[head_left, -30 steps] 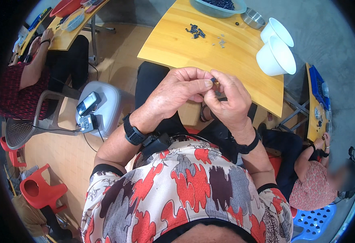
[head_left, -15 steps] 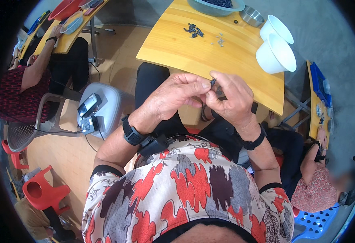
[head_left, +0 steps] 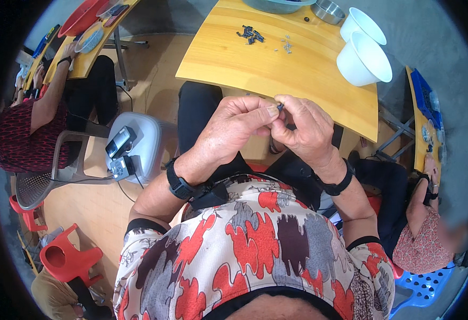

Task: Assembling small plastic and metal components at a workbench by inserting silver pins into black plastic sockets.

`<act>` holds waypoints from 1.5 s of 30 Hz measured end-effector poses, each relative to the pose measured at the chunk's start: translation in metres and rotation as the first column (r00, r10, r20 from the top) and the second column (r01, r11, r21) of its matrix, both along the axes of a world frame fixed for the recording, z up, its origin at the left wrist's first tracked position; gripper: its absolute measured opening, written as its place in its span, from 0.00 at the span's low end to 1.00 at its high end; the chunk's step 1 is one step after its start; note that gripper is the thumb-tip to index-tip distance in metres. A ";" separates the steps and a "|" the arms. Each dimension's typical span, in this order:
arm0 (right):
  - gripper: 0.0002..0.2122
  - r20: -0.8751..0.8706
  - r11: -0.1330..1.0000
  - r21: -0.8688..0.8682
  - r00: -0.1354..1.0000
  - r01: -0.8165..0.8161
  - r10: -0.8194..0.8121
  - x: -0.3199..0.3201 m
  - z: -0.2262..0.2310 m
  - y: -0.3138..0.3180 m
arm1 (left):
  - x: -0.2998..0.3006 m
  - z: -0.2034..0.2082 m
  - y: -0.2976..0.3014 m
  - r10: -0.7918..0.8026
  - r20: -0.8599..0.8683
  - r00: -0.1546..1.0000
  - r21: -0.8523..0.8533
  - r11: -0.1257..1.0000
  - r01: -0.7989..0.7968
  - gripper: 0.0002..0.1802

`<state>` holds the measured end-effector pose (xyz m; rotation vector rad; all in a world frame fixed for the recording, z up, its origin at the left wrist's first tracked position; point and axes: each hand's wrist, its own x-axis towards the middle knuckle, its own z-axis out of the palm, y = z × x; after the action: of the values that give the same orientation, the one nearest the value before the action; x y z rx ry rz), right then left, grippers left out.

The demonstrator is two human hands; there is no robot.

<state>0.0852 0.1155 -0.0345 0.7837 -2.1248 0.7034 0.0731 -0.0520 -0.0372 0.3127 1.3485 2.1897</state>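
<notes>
A small dark part (head_left: 280, 107), black or navy and too small to name, is pinched between my two hands just off the table's near edge. My left hand (head_left: 239, 125) grips it between thumb and fingertips. From the other side, the thumb and forefinger of my right hand (head_left: 307, 125) close on the same piece. Beyond them on the wooden table (head_left: 234, 66) lies a loose pile of similar small black parts (head_left: 251, 34). To its right several tiny pale pieces (head_left: 287, 47) are scattered.
Two white tubs (head_left: 364, 58) stand at the table's right edge. Behind them are a metal bowl (head_left: 328, 12) and a greenish basin (head_left: 279, 5). A grey stool (head_left: 132, 146) holding small devices and cables is at my left. People sit at tables on both sides.
My view has shifted slightly, so the table and tubs appear a little higher. Both hands keep their pinch on the small dark part, with only slight finger movement.
</notes>
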 end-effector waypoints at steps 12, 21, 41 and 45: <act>0.14 -0.050 0.997 0.017 0.996 0.072 -0.071 0.000 -0.006 0.002 | 0.003 0.010 0.011 0.089 0.008 0.996 0.020 0.996 -0.089 0.10; 0.13 -0.109 0.998 -0.001 0.992 0.062 -0.062 -0.016 -0.021 0.001 | -0.007 0.000 0.013 0.106 0.085 0.991 0.080 0.990 -0.113 0.11; 0.05 0.358 0.964 -0.110 0.914 0.243 -0.190 -0.044 0.006 0.066 | -0.036 -0.031 0.014 -0.067 0.165 0.984 -0.072 0.994 0.080 0.15; 0.06 0.285 0.881 -0.055 0.853 0.470 -0.437 -0.085 0.020 0.129 | -0.047 -0.046 0.012 -0.067 0.175 0.982 -0.085 0.993 0.083 0.15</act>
<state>0.0005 0.2441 -0.0147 0.1003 -2.3579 0.6969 0.0264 -0.0400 -0.0835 0.1344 1.3157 2.0356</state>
